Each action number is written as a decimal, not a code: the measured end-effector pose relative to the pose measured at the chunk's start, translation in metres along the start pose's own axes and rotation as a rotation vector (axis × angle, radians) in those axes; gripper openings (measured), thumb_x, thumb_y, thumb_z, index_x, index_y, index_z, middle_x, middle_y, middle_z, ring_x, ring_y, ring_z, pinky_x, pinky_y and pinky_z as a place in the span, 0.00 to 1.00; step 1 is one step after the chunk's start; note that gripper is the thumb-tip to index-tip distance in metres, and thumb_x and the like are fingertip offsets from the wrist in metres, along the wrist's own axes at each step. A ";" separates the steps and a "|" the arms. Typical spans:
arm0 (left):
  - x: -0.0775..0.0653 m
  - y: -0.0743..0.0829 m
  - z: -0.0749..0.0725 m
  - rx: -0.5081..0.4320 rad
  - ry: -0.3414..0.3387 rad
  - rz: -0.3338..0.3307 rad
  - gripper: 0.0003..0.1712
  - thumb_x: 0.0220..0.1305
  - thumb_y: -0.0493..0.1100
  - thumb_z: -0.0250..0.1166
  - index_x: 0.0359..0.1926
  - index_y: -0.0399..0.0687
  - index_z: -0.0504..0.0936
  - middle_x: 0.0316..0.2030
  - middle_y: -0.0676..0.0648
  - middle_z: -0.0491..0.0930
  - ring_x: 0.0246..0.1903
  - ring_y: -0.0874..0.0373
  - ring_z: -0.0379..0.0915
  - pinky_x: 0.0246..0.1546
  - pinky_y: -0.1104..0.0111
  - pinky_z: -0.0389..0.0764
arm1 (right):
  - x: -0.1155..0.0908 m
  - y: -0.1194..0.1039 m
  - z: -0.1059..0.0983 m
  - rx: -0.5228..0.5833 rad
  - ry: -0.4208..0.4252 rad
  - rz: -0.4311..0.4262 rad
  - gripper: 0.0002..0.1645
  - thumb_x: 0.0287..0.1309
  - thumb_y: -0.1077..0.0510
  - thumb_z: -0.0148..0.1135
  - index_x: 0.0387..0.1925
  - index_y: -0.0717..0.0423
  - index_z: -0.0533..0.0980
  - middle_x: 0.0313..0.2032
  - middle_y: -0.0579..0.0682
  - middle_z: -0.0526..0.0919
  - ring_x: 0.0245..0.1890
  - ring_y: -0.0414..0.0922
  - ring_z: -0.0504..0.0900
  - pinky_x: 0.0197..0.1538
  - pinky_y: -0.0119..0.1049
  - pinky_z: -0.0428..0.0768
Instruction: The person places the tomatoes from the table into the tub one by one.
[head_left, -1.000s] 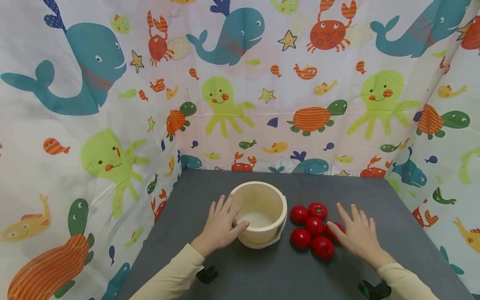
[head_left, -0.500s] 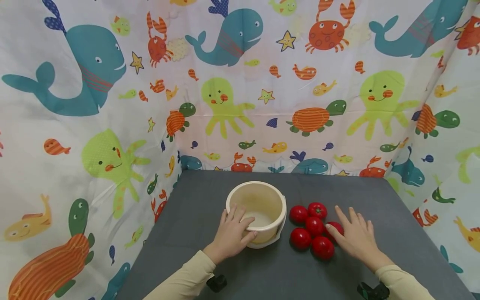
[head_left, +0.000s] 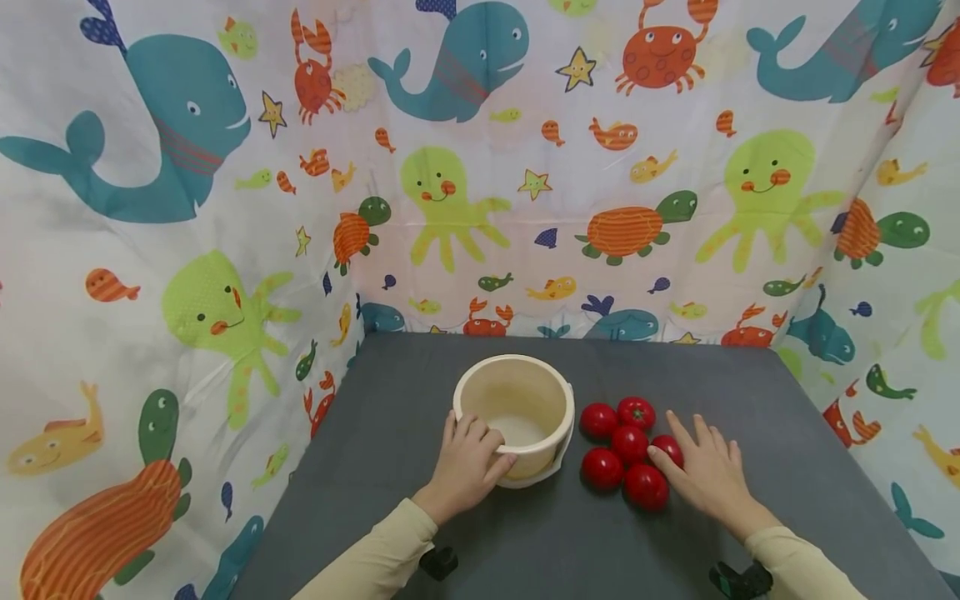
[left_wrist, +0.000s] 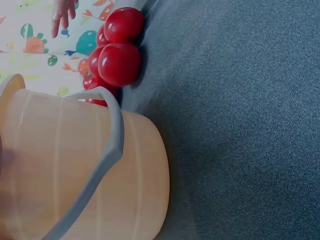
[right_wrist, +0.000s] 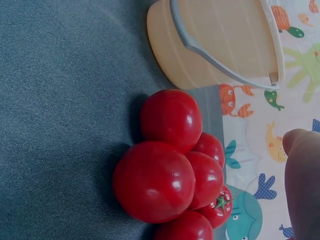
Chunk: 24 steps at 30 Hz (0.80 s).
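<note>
A cream bucket (head_left: 542, 457) stands upright on the dark grey table. My left hand (head_left: 462, 468) grips its near left rim, fingers hooked over the edge and thumb along the outside. In the left wrist view the pale handle (left_wrist: 118, 125) hangs down the bucket's side. Several red tomatoes (head_left: 602, 469) lie clustered just right of the bucket. Over the cluster's right side, my right hand (head_left: 708, 475) hovers with spread fingers, its thumb close to the rightmost tomato (head_left: 670, 447). One tomato (right_wrist: 221, 204) shows a green stem in the right wrist view.
Behind the grey table (head_left: 420, 367) and along both sides hangs a white curtain (head_left: 660, 183) printed with sea animals. Dark wrist cameras sit under both sleeves.
My left hand has come from above the bucket's left side onto its rim, and its fingers have curled over the edge. My right hand has shifted slightly left; the bucket and tomatoes stay put.
</note>
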<state>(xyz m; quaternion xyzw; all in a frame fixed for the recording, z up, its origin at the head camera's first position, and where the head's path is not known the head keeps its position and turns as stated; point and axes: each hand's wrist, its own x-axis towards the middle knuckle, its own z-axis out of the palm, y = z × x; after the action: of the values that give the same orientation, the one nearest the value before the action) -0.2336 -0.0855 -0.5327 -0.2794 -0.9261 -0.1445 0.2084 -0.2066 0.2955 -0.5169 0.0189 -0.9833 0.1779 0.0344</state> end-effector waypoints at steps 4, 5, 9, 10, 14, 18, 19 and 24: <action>0.001 -0.001 0.001 0.003 -0.004 0.000 0.19 0.71 0.63 0.57 0.39 0.55 0.78 0.39 0.49 0.76 0.57 0.48 0.68 0.68 0.31 0.59 | 0.002 0.000 -0.002 0.020 -0.011 0.005 0.51 0.66 0.33 0.55 0.76 0.61 0.57 0.70 0.81 0.55 0.66 0.80 0.54 0.64 0.82 0.49; 0.001 -0.001 0.002 0.003 -0.008 -0.002 0.19 0.71 0.63 0.57 0.39 0.55 0.78 0.39 0.49 0.76 0.57 0.48 0.68 0.68 0.31 0.59 | 0.003 0.000 -0.002 0.028 -0.015 0.007 0.51 0.66 0.32 0.54 0.76 0.61 0.56 0.71 0.81 0.54 0.66 0.80 0.54 0.64 0.82 0.49; 0.002 0.000 0.001 -0.001 -0.016 -0.011 0.19 0.71 0.63 0.57 0.39 0.55 0.79 0.39 0.49 0.76 0.57 0.47 0.69 0.68 0.30 0.59 | 0.007 0.001 -0.004 0.057 -0.026 0.014 0.51 0.67 0.33 0.54 0.77 0.62 0.55 0.71 0.81 0.53 0.67 0.81 0.54 0.64 0.82 0.53; 0.002 0.000 0.000 -0.001 -0.017 -0.012 0.19 0.71 0.63 0.57 0.39 0.55 0.79 0.39 0.48 0.76 0.57 0.47 0.69 0.68 0.30 0.59 | 0.008 0.002 -0.004 0.060 -0.021 0.011 0.51 0.68 0.34 0.54 0.77 0.62 0.55 0.71 0.81 0.54 0.67 0.80 0.55 0.64 0.81 0.55; 0.002 0.000 0.000 -0.010 -0.020 -0.015 0.19 0.71 0.63 0.57 0.39 0.54 0.79 0.38 0.48 0.76 0.58 0.47 0.69 0.68 0.30 0.58 | 0.016 0.010 -0.003 0.114 -0.006 0.013 0.48 0.72 0.36 0.50 0.76 0.66 0.54 0.70 0.83 0.56 0.66 0.80 0.59 0.62 0.80 0.62; 0.002 0.000 -0.001 -0.017 -0.019 -0.016 0.19 0.71 0.63 0.57 0.38 0.54 0.78 0.37 0.48 0.75 0.57 0.47 0.69 0.68 0.30 0.58 | 0.025 0.018 -0.003 0.229 -0.044 0.060 0.47 0.75 0.37 0.43 0.76 0.70 0.51 0.71 0.81 0.55 0.69 0.79 0.57 0.65 0.77 0.61; 0.002 0.001 -0.001 -0.018 -0.017 -0.015 0.19 0.71 0.63 0.57 0.38 0.54 0.78 0.37 0.48 0.75 0.57 0.47 0.69 0.68 0.30 0.58 | 0.028 0.020 -0.003 0.257 -0.062 0.084 0.47 0.76 0.36 0.41 0.76 0.70 0.50 0.72 0.81 0.55 0.70 0.78 0.56 0.67 0.76 0.60; 0.002 0.002 -0.001 -0.024 -0.010 -0.010 0.20 0.71 0.63 0.57 0.38 0.53 0.78 0.37 0.48 0.75 0.57 0.47 0.69 0.68 0.30 0.58 | 0.033 0.030 -0.004 0.415 -0.171 0.247 0.51 0.75 0.30 0.30 0.79 0.67 0.44 0.76 0.75 0.49 0.74 0.74 0.53 0.71 0.70 0.60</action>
<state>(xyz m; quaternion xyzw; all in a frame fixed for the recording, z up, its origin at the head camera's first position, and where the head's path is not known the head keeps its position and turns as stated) -0.2336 -0.0837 -0.5306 -0.2780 -0.9267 -0.1554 0.1994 -0.2411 0.3242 -0.5209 -0.0799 -0.9198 0.3767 -0.0755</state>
